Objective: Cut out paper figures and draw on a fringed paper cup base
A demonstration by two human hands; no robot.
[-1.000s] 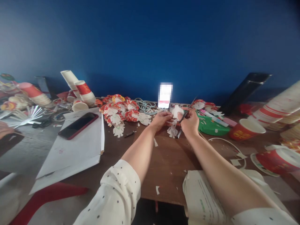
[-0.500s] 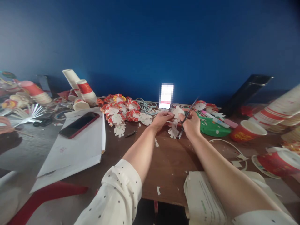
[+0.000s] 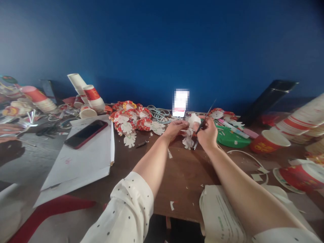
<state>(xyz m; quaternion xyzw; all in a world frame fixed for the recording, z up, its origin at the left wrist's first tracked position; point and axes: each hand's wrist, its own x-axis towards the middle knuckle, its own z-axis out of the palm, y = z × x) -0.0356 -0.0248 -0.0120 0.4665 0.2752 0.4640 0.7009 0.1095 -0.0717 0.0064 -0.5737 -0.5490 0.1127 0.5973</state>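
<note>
My left hand (image 3: 175, 131) pinches the left edge of a white paper cutout (image 3: 193, 118), made from cup paper by its look. Part of the piece, with a ragged, petal-like outline, hangs below the fingers. My right hand (image 3: 208, 135) is closed round a slim dark pen-like tool (image 3: 210, 108), held slanted, its lower end pointing down beside the cutout. The right thumb also touches the cutout's right side. What kind of tool it is cannot be made out.
Red and white paper cutouts (image 3: 131, 118) lie heaped left of my hands. A lit phone (image 3: 179, 113) stands by the blue wall. A dark phone (image 3: 86, 134) rests on white card (image 3: 76, 162). Paper cups (image 3: 270, 141) stand right; another person's hand (image 3: 10, 130) is far left.
My right hand and the tool have shifted slightly, while both hands stay at the cutout. At far left, the other person's white strips have swung and bunched together.
</note>
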